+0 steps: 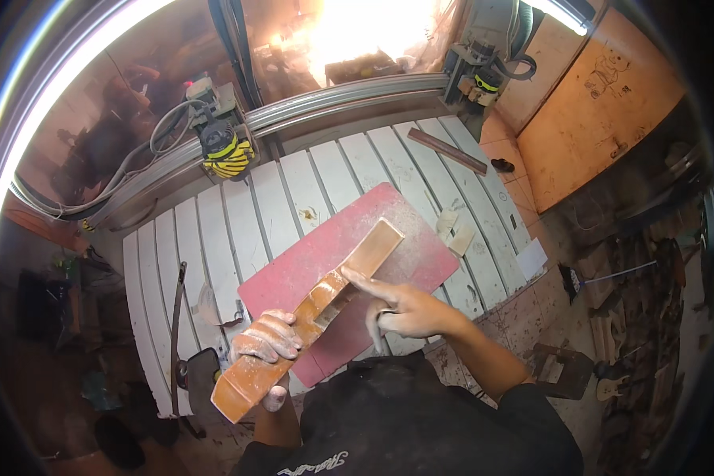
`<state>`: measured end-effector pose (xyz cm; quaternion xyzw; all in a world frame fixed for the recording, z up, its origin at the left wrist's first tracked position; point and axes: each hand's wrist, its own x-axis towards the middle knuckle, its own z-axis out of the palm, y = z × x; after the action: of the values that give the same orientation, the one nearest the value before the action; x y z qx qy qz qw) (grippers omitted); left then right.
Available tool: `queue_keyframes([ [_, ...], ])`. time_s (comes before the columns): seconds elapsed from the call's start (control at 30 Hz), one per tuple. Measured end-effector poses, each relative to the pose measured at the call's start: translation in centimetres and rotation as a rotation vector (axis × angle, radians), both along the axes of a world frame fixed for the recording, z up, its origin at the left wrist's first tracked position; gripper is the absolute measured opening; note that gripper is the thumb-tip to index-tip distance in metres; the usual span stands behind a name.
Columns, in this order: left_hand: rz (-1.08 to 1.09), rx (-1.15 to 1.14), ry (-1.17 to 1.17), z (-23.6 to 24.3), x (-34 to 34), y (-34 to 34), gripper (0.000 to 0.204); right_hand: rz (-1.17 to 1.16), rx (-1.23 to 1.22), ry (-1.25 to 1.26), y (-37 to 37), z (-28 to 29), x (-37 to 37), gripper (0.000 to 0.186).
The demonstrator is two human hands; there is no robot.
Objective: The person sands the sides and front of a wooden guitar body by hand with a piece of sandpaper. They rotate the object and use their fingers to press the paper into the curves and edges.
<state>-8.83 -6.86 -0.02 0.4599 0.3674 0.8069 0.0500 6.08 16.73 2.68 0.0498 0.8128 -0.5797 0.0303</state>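
A long, shaped piece of orange-brown wood [371,247] with a glossy finish lies slantwise in front of me, with a rectangular cutout near its middle. My left hand [267,339], dusted white, is wrapped round its lower left part, with the thumb beneath. The index finger of my right hand [404,309] is stretched out and its tip touches the wood above the cutout. The other fingers are bent, and I see nothing held in them. Under the wood, a pink rectangular board [293,274], dusty at its right end, rests on the slatted white table [250,218].
A machine head with a yellow-and-black guard [228,155] hangs by a metal rail [341,103] behind the table. A dark strip [447,151] lies at the far right, a long thin bar [178,317] at the left. Paper-like scraps [457,232] lie beside the board.
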Motion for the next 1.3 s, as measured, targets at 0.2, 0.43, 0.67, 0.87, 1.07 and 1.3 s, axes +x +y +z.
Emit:
queue_keyframes([
  [0.2,0.015,-0.009,-0.057,0.7,-0.1,-0.1,0.048,-0.229,-0.037,0.055,2.1,1.5,0.3,0.081],
  [0.43,-0.039,-0.005,-0.046,0.2,-1.2,-0.5,0.051,0.099,-0.264,0.059,0.9,0.2,-0.2,0.073],
  [0.67,-0.112,0.058,-0.155,-0.7,-3.9,-1.7,0.059,-0.491,-0.411,0.266,4.9,1.3,2.1,0.049],
  [0.87,-0.301,0.078,-0.303,-1.4,-8.2,-3.0,0.061,-0.285,0.122,0.051,3.4,-0.2,-0.1,0.085],
  [1.07,0.095,0.042,-0.707,-1.2,-9.3,-2.3,0.067,-0.187,0.154,0.193,-0.2,-1.1,-1.2,0.051],
  [1.3,1.076,-0.468,-0.186,-1.6,-0.8,1.7,0.089,-0.328,0.306,0.166,-4.9,-0.4,-2.4,0.048],
])
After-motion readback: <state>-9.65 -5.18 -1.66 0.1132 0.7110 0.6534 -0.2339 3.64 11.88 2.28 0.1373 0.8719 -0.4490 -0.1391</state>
